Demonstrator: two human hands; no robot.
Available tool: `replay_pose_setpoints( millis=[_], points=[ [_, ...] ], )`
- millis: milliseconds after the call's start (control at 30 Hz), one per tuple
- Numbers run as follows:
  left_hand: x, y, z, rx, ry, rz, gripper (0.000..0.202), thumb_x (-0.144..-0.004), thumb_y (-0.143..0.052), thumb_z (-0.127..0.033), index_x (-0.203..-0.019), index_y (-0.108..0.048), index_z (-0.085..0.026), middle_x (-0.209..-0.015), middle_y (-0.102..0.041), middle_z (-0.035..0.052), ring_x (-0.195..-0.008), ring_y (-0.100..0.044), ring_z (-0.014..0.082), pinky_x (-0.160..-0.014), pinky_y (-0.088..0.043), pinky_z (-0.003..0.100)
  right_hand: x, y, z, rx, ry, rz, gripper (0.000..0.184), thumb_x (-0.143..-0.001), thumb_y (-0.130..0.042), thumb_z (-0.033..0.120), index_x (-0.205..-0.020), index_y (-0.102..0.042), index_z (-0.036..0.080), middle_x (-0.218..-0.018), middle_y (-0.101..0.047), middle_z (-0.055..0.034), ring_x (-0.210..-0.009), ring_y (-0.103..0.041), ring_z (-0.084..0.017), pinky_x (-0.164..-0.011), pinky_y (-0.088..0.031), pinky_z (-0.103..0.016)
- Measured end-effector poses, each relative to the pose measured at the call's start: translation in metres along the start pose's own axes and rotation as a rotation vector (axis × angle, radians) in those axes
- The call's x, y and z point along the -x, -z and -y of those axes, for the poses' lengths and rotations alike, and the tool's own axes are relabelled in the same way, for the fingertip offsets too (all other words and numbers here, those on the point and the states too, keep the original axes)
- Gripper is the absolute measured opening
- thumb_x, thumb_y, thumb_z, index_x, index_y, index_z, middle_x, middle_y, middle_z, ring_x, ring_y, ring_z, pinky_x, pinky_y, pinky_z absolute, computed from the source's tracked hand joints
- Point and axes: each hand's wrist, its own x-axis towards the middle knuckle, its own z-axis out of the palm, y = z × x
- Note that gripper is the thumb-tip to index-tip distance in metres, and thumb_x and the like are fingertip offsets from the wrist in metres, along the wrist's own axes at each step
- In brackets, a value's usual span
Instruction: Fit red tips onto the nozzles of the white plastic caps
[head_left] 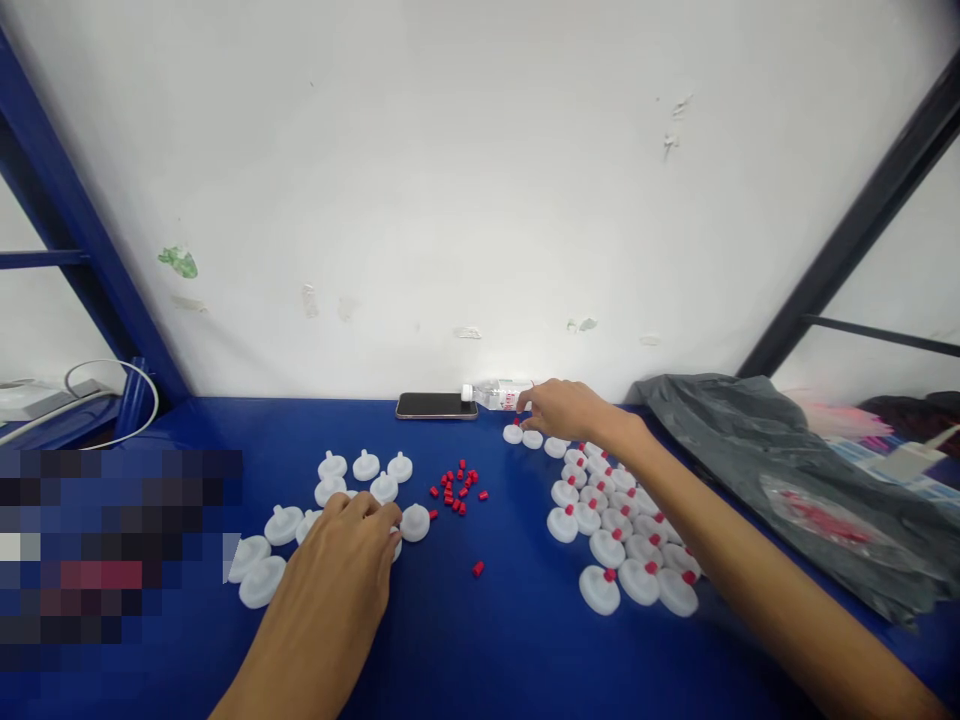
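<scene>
Fingers bent, my left hand (345,545) grips a white spouted lid (397,546), mostly hidden under the fingertips. Around it lie several more white spouted lids (415,522) without red caps. Farther off, my right hand (566,408) reaches to the back of the table, its fingers closed down on a white lid (532,439) whose spout they hide. A red-capped lid (513,433) lies just left of that one. Several red-capped lids (600,590) spread in rows under my right forearm. Between the hands lie loose red caps (450,490), with a single red cap (478,569) nearer to me.
A phone (436,405) and a clear bottle on its side (491,394) lie along the wall. Grey plastic sheeting (750,470) with a bag of red pieces (825,520) covers the right side. Blue frame posts (97,220) and a white cable (155,400) are at left.
</scene>
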Motion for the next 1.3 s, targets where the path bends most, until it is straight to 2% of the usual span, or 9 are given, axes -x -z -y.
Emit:
replay_pose_setpoints(
  millis=[167,400,633,767,900,1000,1100,1200,1300],
  points=[
    [0.004,-0.001,-0.012,-0.025,-0.138,-0.188,0.038,-0.099,-0.045,-0.020,-0.123,-0.074,-0.026,-0.127,-0.068,0.0161,-0.109,-0.064,0.0339,-0.086,-0.058,0.047,-0.003,-0.002,-0.001,0.022,-0.020,0.016,0.035,-0.101,-0.065,0.038,-0.131,-0.063,0.019,-0.132,-0.065,-0.0095,-0.110,-0.067,-0.024,-0.093,-0.058,-0.046],
    [0.004,-0.012,0.001,-0.220,-0.199,-0.288,0.030,-0.097,-0.050,-0.020,-0.105,-0.079,-0.020,-0.124,-0.068,0.0207,-0.106,-0.064,0.0389,-0.079,-0.059,0.052,-0.003,-0.004,-0.002,0.028,-0.052,0.081,0.034,-0.101,-0.066,0.038,-0.130,-0.063,0.019,-0.131,-0.065,-0.0094,-0.110,-0.068,-0.023,-0.093,-0.059,-0.045],
    [0.001,-0.005,0.001,-0.143,-0.202,-0.344,0.029,-0.101,-0.048,-0.024,-0.110,-0.075,-0.020,-0.123,-0.066,0.0176,-0.111,-0.062,0.0372,-0.083,-0.059,0.053,0.004,0.006,-0.002,-0.026,-0.050,0.071,0.033,-0.101,-0.066,0.038,-0.127,-0.064,0.018,-0.126,-0.067,-0.0088,-0.105,-0.069,-0.022,-0.090,-0.059,-0.044],
    [0.002,0.006,-0.015,0.007,-0.130,-0.409,0.036,-0.104,-0.046,-0.036,-0.130,-0.067,-0.021,-0.126,-0.066,0.0150,-0.115,-0.063,0.0351,-0.089,-0.059,0.052,0.027,0.028,0.020,-0.157,0.106,-0.028,0.019,-0.098,-0.068,0.037,-0.101,-0.076,0.019,-0.100,-0.076,-0.0061,-0.088,-0.070,-0.019,-0.079,-0.054,-0.033],
    [0.007,0.018,-0.034,0.215,-0.056,-0.407,0.064,-0.096,-0.057,-0.060,-0.147,-0.053,-0.021,-0.135,-0.068,0.0126,-0.110,-0.070,0.0305,-0.084,-0.061,0.043,0.057,0.044,0.060,-0.374,0.431,-0.066,0.022,-0.100,-0.064,0.045,-0.099,-0.076,0.027,-0.090,-0.077,0.0032,-0.075,-0.067,-0.012,-0.071,-0.045,-0.025],
    [0.008,0.027,-0.038,0.331,-0.086,-0.421,0.036,-0.096,-0.062,-0.050,-0.121,-0.071,-0.025,-0.111,-0.079,0.0028,-0.080,-0.073,0.0207,-0.072,-0.060,0.032,0.074,0.044,0.084,-0.512,0.627,-0.119,0.020,-0.103,-0.058,0.036,-0.097,-0.070,0.023,-0.078,-0.073,0.0038,-0.063,-0.059,-0.011,-0.064,-0.038,-0.026],
    [0.008,0.034,-0.036,0.439,-0.066,-0.419,0.016,-0.094,-0.065,-0.036,-0.102,-0.076,-0.029,-0.089,-0.080,-0.0062,-0.058,-0.064,0.0126,-0.061,-0.054,0.025,0.082,0.039,0.095,-0.406,0.600,-0.178,0.022,-0.105,-0.053,0.041,-0.099,-0.063,0.022,-0.074,-0.068,0.0027,-0.062,-0.053,-0.013,-0.061,-0.031,-0.028],
    [0.007,0.037,-0.037,0.499,0.019,-0.381,0.017,-0.086,-0.072,-0.040,-0.099,-0.079,-0.031,-0.080,-0.079,-0.0079,-0.054,-0.063,0.0127,-0.057,-0.051,0.025,0.082,0.036,0.098,-0.323,0.582,-0.158,0.031,-0.107,-0.047,0.047,-0.094,-0.059,0.021,-0.068,-0.062,0.0032,-0.056,-0.046,-0.013,-0.059,-0.027,-0.029],
    [0.008,0.042,-0.042,0.565,0.141,-0.363,0.031,-0.076,-0.078,-0.047,-0.102,-0.081,-0.030,-0.074,-0.078,-0.0056,-0.057,-0.066,0.0157,-0.057,-0.051,0.027,0.077,0.034,0.096,-0.347,0.655,-0.113,0.037,-0.109,-0.044,0.038,-0.079,-0.058,0.020,-0.065,-0.057,0.0043,-0.056,-0.043,-0.011,-0.058,-0.025,-0.028]
  ],
)
